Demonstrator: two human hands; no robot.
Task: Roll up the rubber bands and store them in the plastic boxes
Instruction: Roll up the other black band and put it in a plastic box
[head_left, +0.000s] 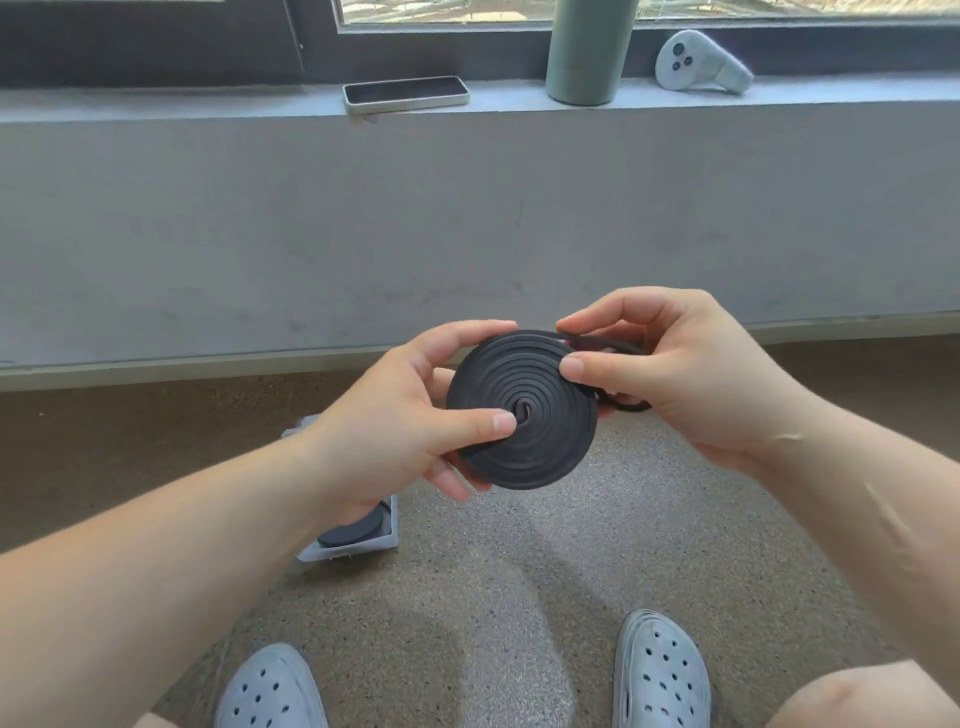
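Gripping rubber band coil (524, 421): left hand (410, 431), right hand (691, 379) pinching its tail | speckled floor (519, 571) | phone (406, 93), bottle (589, 52) on windowsill (208, 101)

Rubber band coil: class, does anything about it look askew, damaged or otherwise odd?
Nothing looks damaged. The rubber band coil lies flat and evenly wound in the left hand. Only its loose tail at the upper right stands out: it is not wound in, and the right hand pinches it.

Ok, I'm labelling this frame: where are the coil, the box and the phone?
coil (540, 444), head view, on its wound face.
box (358, 552), head view, on its near rim.
phone (405, 91), head view, on its screen.
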